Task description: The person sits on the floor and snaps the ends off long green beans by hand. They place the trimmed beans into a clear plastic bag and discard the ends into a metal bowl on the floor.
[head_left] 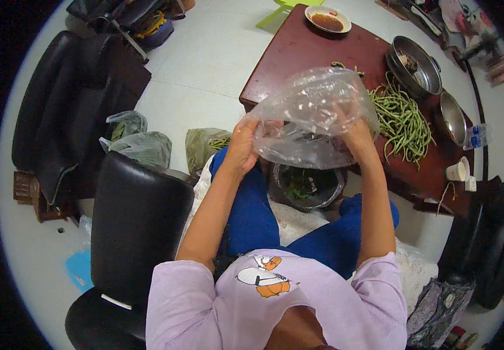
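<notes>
A clear plastic bag (308, 105) spreads between my two hands, with its mouth facing me. My left hand (244, 144) grips the bag's rim at the left. Reaching into the bag at the right is my right hand (352, 120); its fingers are seen only blurred through the plastic, so I cannot tell what they close on. A pile of green long beans (403, 120) lies on the dark red wooden table (278, 57), just right of the bag. Below the bag, between my knees, stands a lined bin (308, 186) with green scraps inside.
On the table are a plate of brown sauce (328, 19), a steel pot (414, 65), a steel bowl (452, 116) and paper cups (457, 170). Bags of greens (140, 148) and a bag with beans (206, 146) stand on the floor at left, near a black chair (138, 223).
</notes>
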A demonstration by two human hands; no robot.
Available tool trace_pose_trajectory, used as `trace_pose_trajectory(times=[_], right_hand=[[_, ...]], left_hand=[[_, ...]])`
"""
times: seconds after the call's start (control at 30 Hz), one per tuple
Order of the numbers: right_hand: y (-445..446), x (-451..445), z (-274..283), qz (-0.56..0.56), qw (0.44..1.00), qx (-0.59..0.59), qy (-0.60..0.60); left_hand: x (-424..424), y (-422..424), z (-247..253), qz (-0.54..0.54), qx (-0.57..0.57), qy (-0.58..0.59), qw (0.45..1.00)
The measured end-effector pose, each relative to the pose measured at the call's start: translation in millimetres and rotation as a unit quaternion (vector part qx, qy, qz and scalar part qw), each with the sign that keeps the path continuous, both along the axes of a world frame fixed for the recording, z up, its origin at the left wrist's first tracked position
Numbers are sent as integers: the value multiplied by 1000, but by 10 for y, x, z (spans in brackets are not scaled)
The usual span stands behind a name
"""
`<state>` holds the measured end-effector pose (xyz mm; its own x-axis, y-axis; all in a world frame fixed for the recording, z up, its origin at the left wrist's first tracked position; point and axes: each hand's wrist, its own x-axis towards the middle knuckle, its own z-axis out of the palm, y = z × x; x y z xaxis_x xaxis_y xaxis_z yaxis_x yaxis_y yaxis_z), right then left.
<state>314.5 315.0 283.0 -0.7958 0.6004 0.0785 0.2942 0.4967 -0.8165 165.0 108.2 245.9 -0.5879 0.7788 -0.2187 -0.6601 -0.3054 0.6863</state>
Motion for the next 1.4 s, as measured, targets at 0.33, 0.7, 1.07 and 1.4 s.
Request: trace_pose_trajectory(times=[0.33, 0.7, 1.07, 1.4], right_hand=[[-207, -247, 87, 103, 978, 166, 72], [-453, -222, 185, 235, 898, 184, -324], [317, -467, 217, 172, 970, 165, -44], [730, -1208, 120, 172, 950, 172, -195]], left_hand=[[-29, 163, 160, -19, -107, 125, 986], [-241, 186, 54, 53, 21, -47, 997], [-676, 210, 445, -65, -98, 178, 977], [-1144, 983, 359, -19, -121, 262, 957]])
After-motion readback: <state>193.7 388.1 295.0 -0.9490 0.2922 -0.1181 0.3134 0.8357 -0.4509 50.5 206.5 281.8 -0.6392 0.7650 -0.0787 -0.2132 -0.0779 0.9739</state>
